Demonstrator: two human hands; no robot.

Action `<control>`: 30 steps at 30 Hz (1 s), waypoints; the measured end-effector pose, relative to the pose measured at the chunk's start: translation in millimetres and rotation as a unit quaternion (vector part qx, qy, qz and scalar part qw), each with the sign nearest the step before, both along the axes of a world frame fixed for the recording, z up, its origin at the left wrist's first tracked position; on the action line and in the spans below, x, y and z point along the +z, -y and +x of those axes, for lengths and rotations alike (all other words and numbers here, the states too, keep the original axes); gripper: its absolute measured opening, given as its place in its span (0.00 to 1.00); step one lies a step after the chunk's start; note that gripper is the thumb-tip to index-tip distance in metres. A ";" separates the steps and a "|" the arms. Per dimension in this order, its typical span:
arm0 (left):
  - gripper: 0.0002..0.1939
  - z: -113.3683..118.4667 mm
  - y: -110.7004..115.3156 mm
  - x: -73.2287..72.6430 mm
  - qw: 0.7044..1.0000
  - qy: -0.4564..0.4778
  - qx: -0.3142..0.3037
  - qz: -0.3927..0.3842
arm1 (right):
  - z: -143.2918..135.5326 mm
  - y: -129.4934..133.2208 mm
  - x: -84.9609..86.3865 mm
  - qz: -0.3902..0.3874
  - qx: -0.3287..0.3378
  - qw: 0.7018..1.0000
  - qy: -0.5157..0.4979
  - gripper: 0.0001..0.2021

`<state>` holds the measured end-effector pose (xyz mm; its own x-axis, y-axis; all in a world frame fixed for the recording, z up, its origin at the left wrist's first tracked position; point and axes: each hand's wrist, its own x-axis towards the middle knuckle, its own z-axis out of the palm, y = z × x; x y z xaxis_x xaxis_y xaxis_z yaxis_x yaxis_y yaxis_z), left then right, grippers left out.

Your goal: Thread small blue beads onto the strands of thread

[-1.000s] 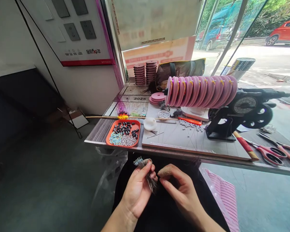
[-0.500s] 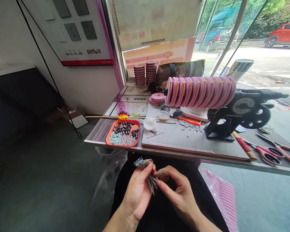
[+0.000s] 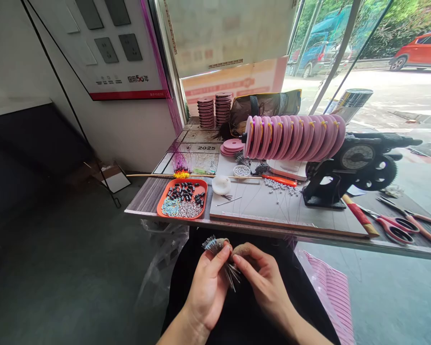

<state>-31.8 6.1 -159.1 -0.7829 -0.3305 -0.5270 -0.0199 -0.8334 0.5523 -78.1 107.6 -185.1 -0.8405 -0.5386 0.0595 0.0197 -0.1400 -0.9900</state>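
Note:
A bundle of thin metal wire pins [image 3: 232, 273] is pinched in my left hand [image 3: 209, 287], above my lap and just below the table's front edge. The pins fan out at both ends, and their upper ends look looped and bluish. My right hand [image 3: 264, 275] has its thumb and index finger closed together against the bundle's right side. What lies between those fingertips is too small to make out. Beige wraps cover an index finger on each hand.
On the table stand an orange tray [image 3: 160, 207] of small parts, a crank machine [image 3: 323, 189] bearing pink spools [image 3: 294, 139], and a white lid [image 3: 221, 185]. Loose grey beads [image 3: 283, 188] lie behind the board's front. Scissors [image 3: 398, 230] and pliers [image 3: 416, 220] lie at right.
Both hands have shifted slightly, and the right fingertips have moved up along the bundle. The pins' lower ends now spread further right.

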 end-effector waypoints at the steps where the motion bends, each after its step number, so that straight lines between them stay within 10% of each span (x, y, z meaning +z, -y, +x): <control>1: 0.14 -0.7 0.9 0.4 1.000 0.001 0.007 0.002 | -0.3 0.2 1.1 -0.004 0.000 1.000 -0.002 0.12; 12: 0.08 0.7 11.5 5.0 0.995 -0.056 -0.012 -0.077 | -2.4 -5.9 2.8 0.050 0.044 0.983 -0.174 0.10; 24: 0.17 -2.8 16.6 -0.4 0.942 -0.051 0.122 -0.307 | 0.2 -4.1 -1.5 0.114 0.103 0.969 -0.192 0.07; 30: 0.14 9.6 20.1 1.2 0.904 -0.038 -0.034 -0.425 | -5.5 -7.5 0.2 0.083 0.075 0.985 -0.130 0.09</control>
<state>-22.2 -14.1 -157.9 -0.8400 -0.5404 -0.0491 0.0094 -0.1049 0.9944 -83.6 115.1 -185.0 -0.7191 -0.6755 0.1632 -0.2295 0.0091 -0.9733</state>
